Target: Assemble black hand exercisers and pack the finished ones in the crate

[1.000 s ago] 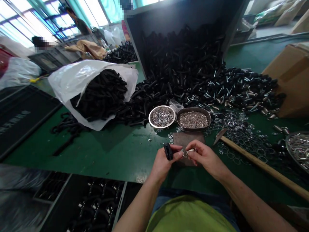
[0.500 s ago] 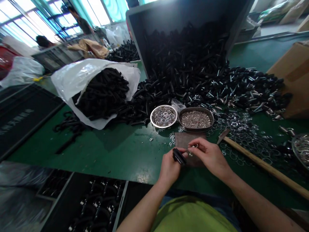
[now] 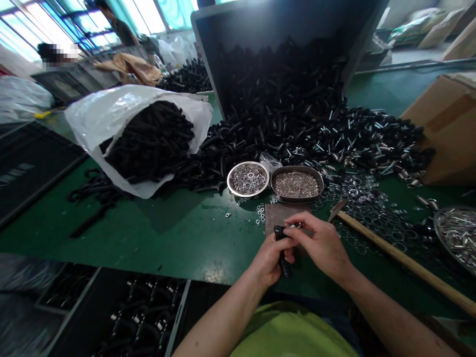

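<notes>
A black plastic handle-like part [image 3: 285, 267] is upright in my left hand [image 3: 270, 260], whose fingers wrap round it. My right hand [image 3: 323, 243] pinches at the top end of that part. Small shiny metal pieces [image 3: 296, 225] show between its fingers; their exact kind is too small to tell. Under both hands lies a flat brown plate [image 3: 273, 214]. Just beyond it stand a round metal bowl [image 3: 229, 187] of washers and small pieces and an oval tin [image 3: 297, 200] full of tiny metal parts.
A hammer [image 3: 394, 250] with a wooden handle lies at right beside scattered metal rings [image 3: 357, 238]. Behind are heaped black parts [image 3: 256, 134], a tipped grey bin [image 3: 208, 59], a white sack [image 3: 92, 114] and a cardboard box [image 3: 446, 129]. A bowl of metal pieces [image 3: 459, 238] stands far right.
My left hand has turned the black part from lying tilted to upright. My right hand has brought its pinched fingers against the part's top end. The view has shifted slightly right.
</notes>
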The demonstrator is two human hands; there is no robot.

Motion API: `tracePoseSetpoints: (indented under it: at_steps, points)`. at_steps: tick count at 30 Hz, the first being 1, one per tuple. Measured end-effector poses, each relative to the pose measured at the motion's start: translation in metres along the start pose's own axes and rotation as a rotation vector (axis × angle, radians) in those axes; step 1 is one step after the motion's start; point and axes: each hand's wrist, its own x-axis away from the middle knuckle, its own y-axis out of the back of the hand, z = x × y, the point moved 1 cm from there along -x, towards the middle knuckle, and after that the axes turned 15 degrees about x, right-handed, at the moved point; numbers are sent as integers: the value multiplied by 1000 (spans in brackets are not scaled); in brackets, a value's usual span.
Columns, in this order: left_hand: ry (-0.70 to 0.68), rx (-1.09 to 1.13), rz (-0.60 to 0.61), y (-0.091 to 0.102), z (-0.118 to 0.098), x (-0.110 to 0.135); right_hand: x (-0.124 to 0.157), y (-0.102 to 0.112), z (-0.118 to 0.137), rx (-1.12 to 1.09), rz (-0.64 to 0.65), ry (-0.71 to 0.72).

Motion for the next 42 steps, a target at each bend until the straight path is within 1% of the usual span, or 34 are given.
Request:
tracePoseSetpoints:
  at_steps: [3,9,15,18,21,24,26,27,29,30,31,32,33,34,36,37,39,40,42]
  points:
    - [-2,1,18,3,1,-3,0,-1,-1,22,-10,22]
    - [8,9,39,8,2,-7,-2,-1,2,-7,-20,27]
    - [11,-6,45,7,1,-7,-4,-4,-1,-9,-5,6]
    - [-27,-39,55,5,1,-7,-6,-4,-2,17,8,9]
    - [-97,-144,27,3,1,-6,-9,-4,-2,14,33,-12]
    - [-170,-344,-51,-1,-1,-3,-11,-5,-2,-22,22,-35]
    - [-185,-489,-78,-4,-2,0,-12,-5,-6,-71,25,-42]
    - [-167,-544,-63,-4,-3,2,-14,-4,-10,-101,51,-37]
    - [-96,-577,15,-4,-3,5,-21,1,-25,-121,194,-4]
    - [-46,-555,67,-3,-3,7,-26,5,-36,-60,243,4]
    - [3,-507,113,-1,-2,8,-31,11,-49,53,249,-7]
    - [41,-445,145,1,-2,10,-38,18,-63,192,221,-32]
    - [61,-383,160,3,-2,11,-45,26,-79,373,109,-91]
    - [65,-333,161,5,-2,11,-52,34,-94,476,18,-148]
    - [37,-284,133,7,-3,11,-64,48,-120,593,-97,-226]
    - [13,-285,113,8,-5,10,-69,53,-129,611,-118,-247]
    - [-36,-312,75,10,-8,8,-75,60,-140,633,-143,-267]
    - [-59,-327,56,10,-10,7,-76,61,-142,631,-150,-267]
    - [-92,-351,7,11,-13,3,-74,62,-135,612,-153,-243]
